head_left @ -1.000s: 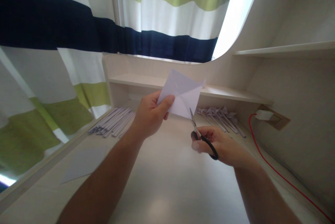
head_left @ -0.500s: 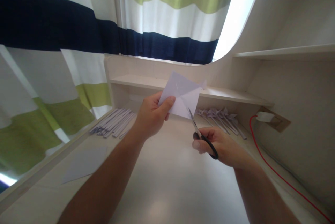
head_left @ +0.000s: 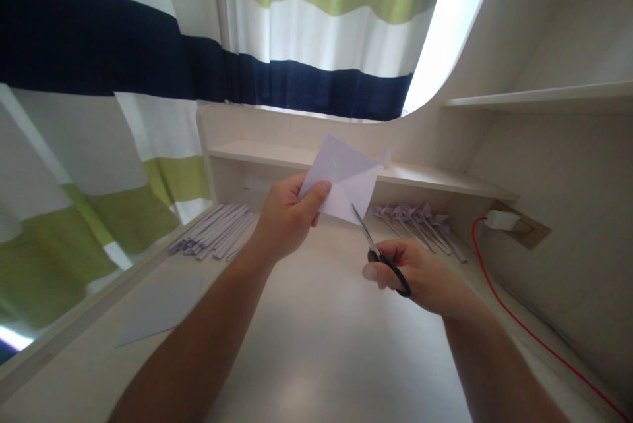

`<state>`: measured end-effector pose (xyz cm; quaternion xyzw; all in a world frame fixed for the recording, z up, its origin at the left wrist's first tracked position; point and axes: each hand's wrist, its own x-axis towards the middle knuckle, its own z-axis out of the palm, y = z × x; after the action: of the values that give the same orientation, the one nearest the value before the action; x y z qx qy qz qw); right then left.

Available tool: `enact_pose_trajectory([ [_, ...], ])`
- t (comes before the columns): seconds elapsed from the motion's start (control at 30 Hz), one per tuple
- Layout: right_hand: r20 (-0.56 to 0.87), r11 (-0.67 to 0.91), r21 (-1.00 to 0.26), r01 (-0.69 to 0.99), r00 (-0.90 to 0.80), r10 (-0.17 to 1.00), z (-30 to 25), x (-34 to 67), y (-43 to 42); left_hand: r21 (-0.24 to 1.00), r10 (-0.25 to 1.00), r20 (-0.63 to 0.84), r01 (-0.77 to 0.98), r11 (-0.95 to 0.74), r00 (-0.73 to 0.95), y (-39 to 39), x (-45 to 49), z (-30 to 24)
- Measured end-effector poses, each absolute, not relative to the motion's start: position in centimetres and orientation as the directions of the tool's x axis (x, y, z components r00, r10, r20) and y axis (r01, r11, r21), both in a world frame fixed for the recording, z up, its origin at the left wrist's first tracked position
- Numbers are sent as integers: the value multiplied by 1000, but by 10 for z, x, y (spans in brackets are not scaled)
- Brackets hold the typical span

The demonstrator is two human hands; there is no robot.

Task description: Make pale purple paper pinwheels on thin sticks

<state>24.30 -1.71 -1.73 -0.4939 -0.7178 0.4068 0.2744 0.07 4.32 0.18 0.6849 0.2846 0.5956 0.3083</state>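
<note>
In the head view, the left hand is pinching a white paper square between thumb and fingers, holding it up above the desk. The right hand is curling closed around the black handles of a pair of scissors; the blades are lying over the paper's lower right part, tips pointing toward its middle. The paper is hiding a stretch of the back shelf, and a small pale piece is peeking out beside its right corner. A row of pale paper sticks is lying at the back left; sticks with folded paper tops are resting at the back right. The left forearm is partly covering a flat white sheet. On the right, a red cable is running down from a white plug. A striped curtain is hanging behind everything.
</note>
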Motion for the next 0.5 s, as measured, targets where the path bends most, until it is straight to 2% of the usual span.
enact_pose_trajectory([
  [0.5, 5, 162, -838, 521, -289, 957, -19, 243, -16, 763, 759, 636, 30, -645, 142, 44, 1, 1],
])
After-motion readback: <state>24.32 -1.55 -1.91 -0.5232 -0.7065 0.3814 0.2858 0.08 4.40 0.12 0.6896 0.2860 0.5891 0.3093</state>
